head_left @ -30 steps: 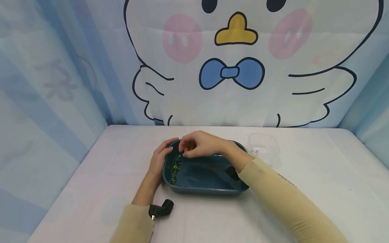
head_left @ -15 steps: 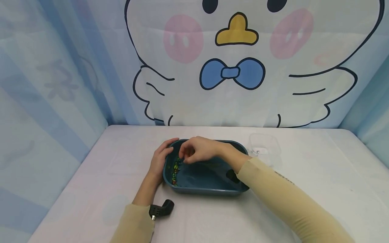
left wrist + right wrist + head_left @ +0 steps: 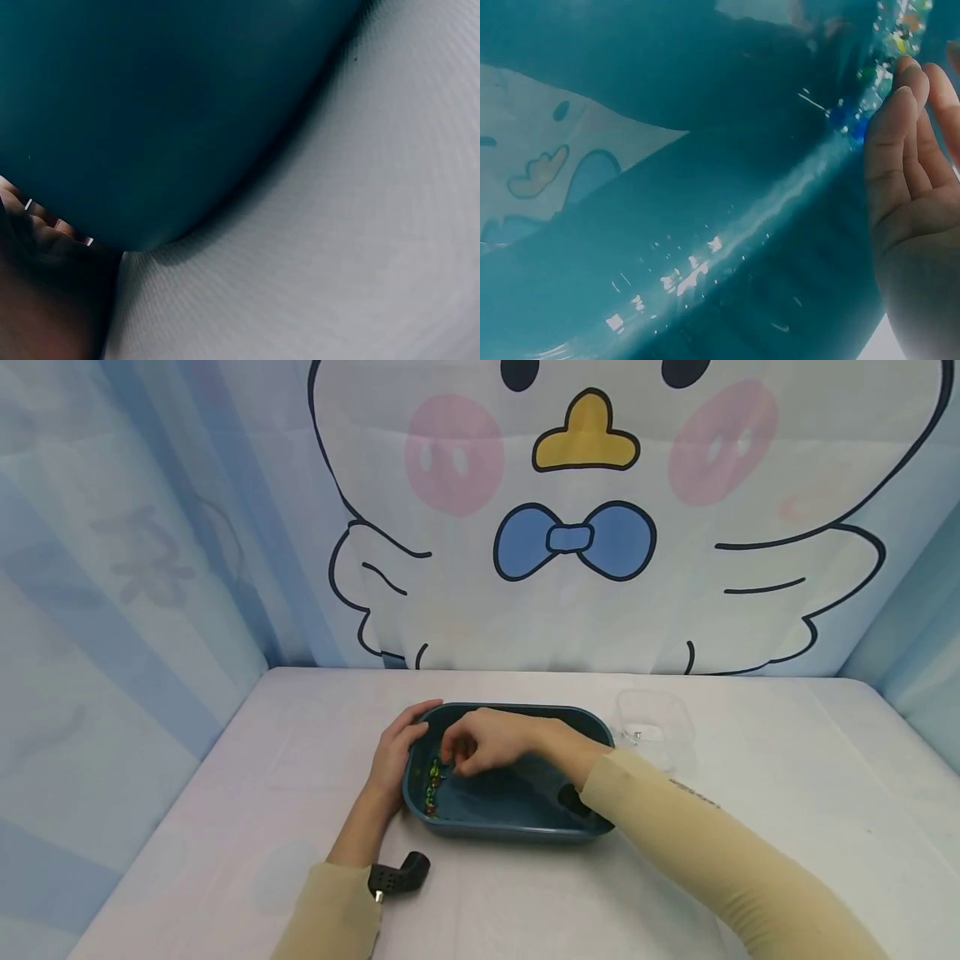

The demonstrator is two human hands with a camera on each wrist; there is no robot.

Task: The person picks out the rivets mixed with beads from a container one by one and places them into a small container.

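Observation:
A deep, glossy dark teal tray (image 3: 510, 831) stands on the table. My left hand (image 3: 390, 760) grips its left end, thumb on the rim and fingers along the outside; the left wrist view shows mostly the tray's outer wall (image 3: 165, 120). Inside, a row of small shiny multicoloured beads (image 3: 432, 789) runs along the left wall. My right hand (image 3: 491, 743) reaches across the tray, fingers bent down at the far part of this row. In the right wrist view its fingertips (image 3: 904, 94) touch the row beside blue beads (image 3: 847, 124); whether a bead is pinched is hidden.
A clear plastic box (image 3: 656, 718) stands at the tray's far right corner, with something small and shiny in it. A dark patch (image 3: 573, 797) shows in the tray's right end by the right sleeve. A cartoon-printed curtain (image 3: 570, 610) hangs behind the white table (image 3: 787, 793).
My right hand has moved a little towards me along the bead row, lower over the tray, uncovering the far rim. The left hand and the tray have stayed in place.

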